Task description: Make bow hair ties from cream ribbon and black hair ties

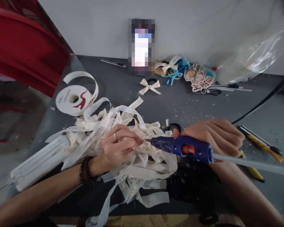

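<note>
My right hand [210, 135] is wrapped around a blue hot glue gun [191, 148], with a clear glue stick [253, 164] poking out of its back end. The gun's nozzle points left and meets the fingertips of my left hand [120, 142]. Thumb and fingers of that hand are pinched on what looks like a cream ribbon; the held part is mostly hidden. Under and around both lies a tangled heap of cream ribbon [153, 173] with gold lettering. Beyond the heap rests a finished ribbon bow [150, 86] on a black hair tie.
A ribbon spool [73, 99] lies at the left, near a white power strip [42, 160]. Behind are a phone [141, 47], a cutter knife [113, 63] and assorted bows [172, 69]. Black hair ties [191, 179] pile up front right; yellow-handled tools [262, 145] and a black cable [262, 102] lie right.
</note>
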Demonstrator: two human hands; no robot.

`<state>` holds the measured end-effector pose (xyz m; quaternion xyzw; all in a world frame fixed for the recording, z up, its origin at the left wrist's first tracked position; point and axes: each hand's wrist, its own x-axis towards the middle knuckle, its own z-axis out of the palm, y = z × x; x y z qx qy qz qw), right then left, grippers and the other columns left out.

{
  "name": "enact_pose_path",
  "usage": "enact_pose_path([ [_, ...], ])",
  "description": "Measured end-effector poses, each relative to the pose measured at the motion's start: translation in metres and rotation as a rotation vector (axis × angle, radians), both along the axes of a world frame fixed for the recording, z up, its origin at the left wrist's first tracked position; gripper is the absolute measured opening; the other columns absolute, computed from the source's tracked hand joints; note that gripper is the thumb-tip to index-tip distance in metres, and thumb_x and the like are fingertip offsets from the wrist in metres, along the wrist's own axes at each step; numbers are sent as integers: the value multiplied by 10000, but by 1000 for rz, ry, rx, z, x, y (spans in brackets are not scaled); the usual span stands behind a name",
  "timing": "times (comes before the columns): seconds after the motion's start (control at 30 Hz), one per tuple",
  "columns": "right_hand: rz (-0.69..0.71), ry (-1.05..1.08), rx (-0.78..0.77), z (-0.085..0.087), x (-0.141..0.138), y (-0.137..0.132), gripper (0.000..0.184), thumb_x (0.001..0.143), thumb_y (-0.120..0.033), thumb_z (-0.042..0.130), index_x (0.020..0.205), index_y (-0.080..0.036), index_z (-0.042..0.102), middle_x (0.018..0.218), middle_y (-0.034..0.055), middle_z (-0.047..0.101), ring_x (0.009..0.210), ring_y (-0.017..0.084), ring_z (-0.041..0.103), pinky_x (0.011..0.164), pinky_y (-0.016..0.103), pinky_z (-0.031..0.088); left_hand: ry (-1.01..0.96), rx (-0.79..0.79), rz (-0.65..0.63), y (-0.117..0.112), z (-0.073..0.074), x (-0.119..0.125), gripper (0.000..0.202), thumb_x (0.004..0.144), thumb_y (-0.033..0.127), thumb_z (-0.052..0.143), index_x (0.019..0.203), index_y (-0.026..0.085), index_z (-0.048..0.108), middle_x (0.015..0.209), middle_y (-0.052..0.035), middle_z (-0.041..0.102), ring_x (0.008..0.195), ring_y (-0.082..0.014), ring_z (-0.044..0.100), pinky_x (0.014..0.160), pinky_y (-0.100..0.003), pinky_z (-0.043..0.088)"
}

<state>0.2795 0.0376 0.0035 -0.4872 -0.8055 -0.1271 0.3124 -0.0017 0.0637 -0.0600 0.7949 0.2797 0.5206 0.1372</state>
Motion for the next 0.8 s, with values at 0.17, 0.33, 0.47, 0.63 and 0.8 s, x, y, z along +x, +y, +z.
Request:
enact_pose_path([
  [0.17,162,-122,240,5,-1,12,313,778,-269,907,774,-241,596,534,-77,639,455,103,559,542,278,477,16,8,-11,1,0,0,236,837,56,839,755,215,684,803,17,756,730,-146,680,642,-319,601],
  [0.33,28,-27,277,-7,4,14,311,732,-335,893,792,-276,593,547,-74,663,471,139,609,554,312,486,40,9,-1,1,1,-1,181,869,100,830,802,228,720,828,16,763,756,-148,690,660,-314,612],
  [0.47,-60,56,236,-11,-2,14,291,716,-274,873,746,-287,583,545,-78,655,475,148,622,561,315,489,40,6,-9,1,0,-1,174,874,77,808,823,227,736,842,7,763,772,-157,697,666,-325,620],
  [0.63,-24,6,183,-10,-10,13,267,735,-291,878,757,-268,613,571,-65,676,493,147,627,596,319,507,29,6,4,1,-1,-1,176,884,92,805,825,243,737,837,16,757,757,-152,690,660,-325,617],
  [0.8,-12,-6,175,-13,-9,12,231,760,-287,856,764,-258,627,584,-54,684,505,150,638,614,324,504,26,-5,-11,1,-2,-1,188,859,67,818,819,231,736,846,12,759,783,-159,692,666,-325,612],
])
